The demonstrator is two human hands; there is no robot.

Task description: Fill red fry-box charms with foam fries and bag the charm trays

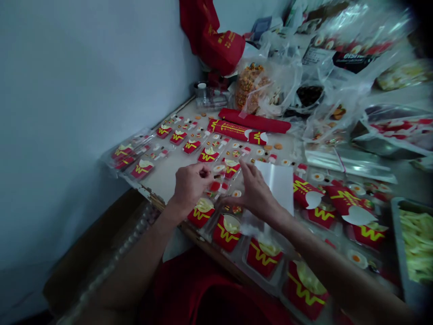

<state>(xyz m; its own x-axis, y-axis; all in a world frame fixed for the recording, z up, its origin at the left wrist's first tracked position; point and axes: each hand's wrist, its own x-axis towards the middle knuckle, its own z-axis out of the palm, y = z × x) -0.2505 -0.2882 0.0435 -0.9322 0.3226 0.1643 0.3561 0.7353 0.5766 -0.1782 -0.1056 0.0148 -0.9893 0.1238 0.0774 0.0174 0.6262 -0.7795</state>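
Many packs (227, 231), one crowded table (165, 177)

And you're right in among them! Your left hand (190, 186) is curled, thumb and fingertips drawn together; whether they pinch anything, I can't tell. Over to your right hand (255, 192): spread, thumb well apart from the fingers, above the packs, contact unclear. Between the two lie an egg piece (219, 168) and a red piece (215, 186). Packs line the near edge and run off to the far left. Just right of your right hand, a white sheet (279, 180); beyond, stacked cartons (237, 131). Near right, a tray (396, 225) of fries (417, 243)!
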